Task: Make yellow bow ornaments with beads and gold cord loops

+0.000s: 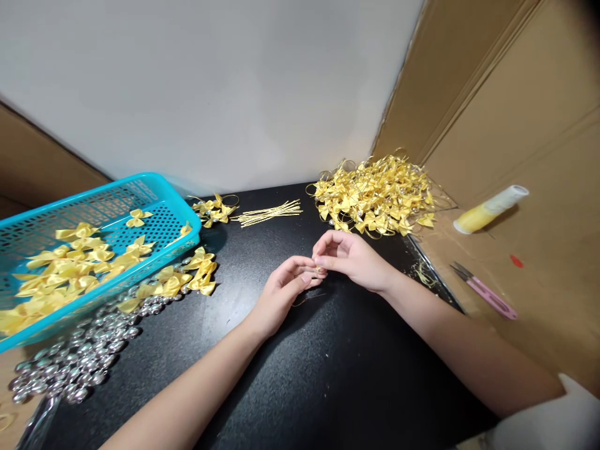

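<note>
Over the middle of the black tabletop (281, 381), my left hand (285, 287) and my right hand (349, 257) meet at the fingertips. Both are closed in a pinch on a thin gold cord (319, 269), mostly hidden by the fingers. A fine strand (309, 300) shows just below my left hand. Beyond the hands lies a bundle of straight gold cords (269, 214). Behind my right hand is a large heap of yellow ribbon bows with cord loops (375, 197). A smaller cluster of looped bows (215, 209) sits left of the bundle.
A blue basket (175, 206) holds loose yellow bows (75, 269). Silver beads (84, 356) and more bows (202, 270) lie along its near side. On cardboard at right are pink-handled thread snips (487, 294) and a white-and-yellow tube (490, 210). A pale wall (234, 94) stands behind.
</note>
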### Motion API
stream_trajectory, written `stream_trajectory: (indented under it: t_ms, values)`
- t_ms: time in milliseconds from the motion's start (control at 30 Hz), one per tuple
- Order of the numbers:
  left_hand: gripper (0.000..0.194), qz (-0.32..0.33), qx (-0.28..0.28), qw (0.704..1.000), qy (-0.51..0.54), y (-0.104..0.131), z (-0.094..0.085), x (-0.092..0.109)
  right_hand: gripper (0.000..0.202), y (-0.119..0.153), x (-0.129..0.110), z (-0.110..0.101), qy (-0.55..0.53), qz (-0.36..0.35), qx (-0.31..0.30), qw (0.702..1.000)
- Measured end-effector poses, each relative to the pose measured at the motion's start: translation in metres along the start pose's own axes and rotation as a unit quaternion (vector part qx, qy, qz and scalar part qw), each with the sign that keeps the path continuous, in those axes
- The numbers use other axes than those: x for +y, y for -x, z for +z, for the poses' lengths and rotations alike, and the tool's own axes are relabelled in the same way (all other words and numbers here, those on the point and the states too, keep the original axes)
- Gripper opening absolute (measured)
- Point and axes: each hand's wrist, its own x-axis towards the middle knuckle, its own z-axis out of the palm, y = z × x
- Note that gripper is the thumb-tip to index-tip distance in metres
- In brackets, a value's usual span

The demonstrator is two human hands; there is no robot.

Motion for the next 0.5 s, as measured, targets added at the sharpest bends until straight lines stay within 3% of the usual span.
stream_trajectory:
  t_ms: [300,500]
  values:
    - [0.022,-0.124,-0.026,0.988,0.084,-0.0021,0.0022,0.0032,0.011,0.004,-0.0015,0.007,0.146,-0.11,0.022,0.983]
    - [0.033,-0.128,-0.005,0.99,0.065,-0.0021,0.0019,0.0033,0.009,0.0034,-0.0011,0.0048,0.163,-0.126,0.025,0.978]
